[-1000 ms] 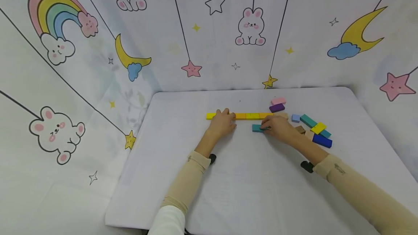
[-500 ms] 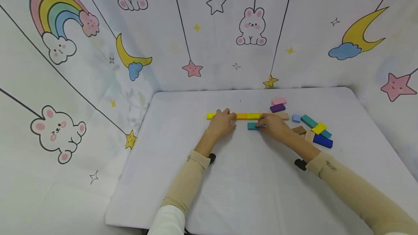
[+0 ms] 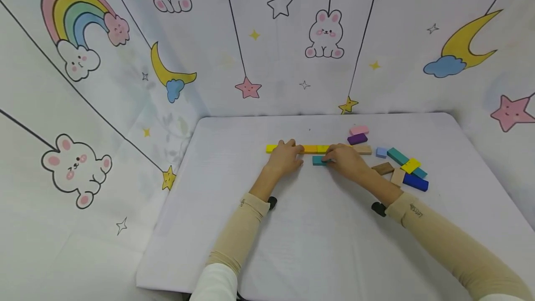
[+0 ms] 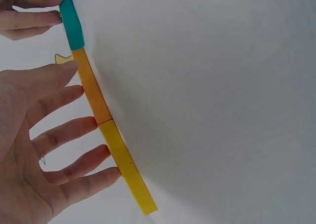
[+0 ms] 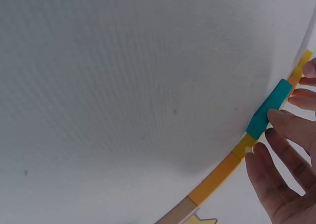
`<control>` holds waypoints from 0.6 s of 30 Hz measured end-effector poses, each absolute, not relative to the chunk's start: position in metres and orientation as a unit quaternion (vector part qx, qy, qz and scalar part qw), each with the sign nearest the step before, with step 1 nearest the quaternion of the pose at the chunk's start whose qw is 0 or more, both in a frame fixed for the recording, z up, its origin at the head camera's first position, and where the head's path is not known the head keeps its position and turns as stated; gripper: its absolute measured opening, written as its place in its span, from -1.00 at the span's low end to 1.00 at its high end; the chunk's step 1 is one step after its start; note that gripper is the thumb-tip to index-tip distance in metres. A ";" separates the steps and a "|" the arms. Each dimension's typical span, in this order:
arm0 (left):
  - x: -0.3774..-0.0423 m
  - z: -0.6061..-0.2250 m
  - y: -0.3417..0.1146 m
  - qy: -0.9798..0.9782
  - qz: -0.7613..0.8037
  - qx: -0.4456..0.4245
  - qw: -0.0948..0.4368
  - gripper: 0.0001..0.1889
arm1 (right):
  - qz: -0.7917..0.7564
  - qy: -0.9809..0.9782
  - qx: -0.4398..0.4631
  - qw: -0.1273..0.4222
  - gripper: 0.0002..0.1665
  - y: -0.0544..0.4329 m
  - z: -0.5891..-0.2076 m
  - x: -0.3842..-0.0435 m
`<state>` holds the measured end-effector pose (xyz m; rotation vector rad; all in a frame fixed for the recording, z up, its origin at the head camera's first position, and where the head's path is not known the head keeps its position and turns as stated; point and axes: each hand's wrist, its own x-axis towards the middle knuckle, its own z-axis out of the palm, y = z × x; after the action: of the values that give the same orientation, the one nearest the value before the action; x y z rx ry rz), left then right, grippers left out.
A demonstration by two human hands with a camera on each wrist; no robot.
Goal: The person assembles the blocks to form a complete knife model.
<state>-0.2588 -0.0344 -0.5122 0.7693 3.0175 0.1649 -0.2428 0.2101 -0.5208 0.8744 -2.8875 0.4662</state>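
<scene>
A straight row of yellow, orange and tan blocks (image 3: 310,149) lies across the upper middle of the table in the head view. My left hand (image 3: 285,158) rests at the row's left part; the left wrist view has its fingertips along the side of an orange block (image 4: 91,88) and the yellow end block (image 4: 129,167). With thumb and fingers, my right hand (image 3: 349,162) pinches a teal block (image 3: 319,160) just on the near side of the row. In the right wrist view, the teal block (image 5: 269,108) overlaps part of the row, and the thumb lies against it.
Pink (image 3: 359,130) and purple (image 3: 357,139) blocks lie behind the row's right end. Farther right are a light blue block (image 3: 381,152), a yellow block (image 3: 411,166) atop a teal strip (image 3: 398,156), a dark blue block (image 3: 415,182) and a brown block (image 3: 383,168).
My right hand has carried the teal block left along the near side of the row, toward my left hand, and a little closer to the row. The left hand has stayed in place.
</scene>
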 end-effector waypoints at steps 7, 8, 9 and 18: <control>-0.258 -0.513 -0.034 0.969 0.059 0.241 0.013 -0.53 | 0.138 -0.952 0.270 0.042 -0.75 0.202 -0.517 -0.241; -0.258 -0.513 -0.034 0.969 0.058 0.241 0.012 -0.53 | 0.137 -0.953 0.268 0.041 -0.75 0.201 -0.518 -0.241; -0.258 -0.513 -0.034 0.969 0.059 0.241 0.012 -0.53 | 0.137 -0.953 0.267 0.040 -0.75 0.200 -0.518 -0.242; -0.256 -0.509 -0.035 0.968 0.055 0.245 0.009 -0.53 | 0.158 -0.949 0.270 0.039 -0.77 0.193 -0.522 -0.246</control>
<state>-0.2562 -0.0354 -0.5093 0.7667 3.0236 0.1712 -0.2463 0.1928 -0.5218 0.8271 -2.9091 0.4838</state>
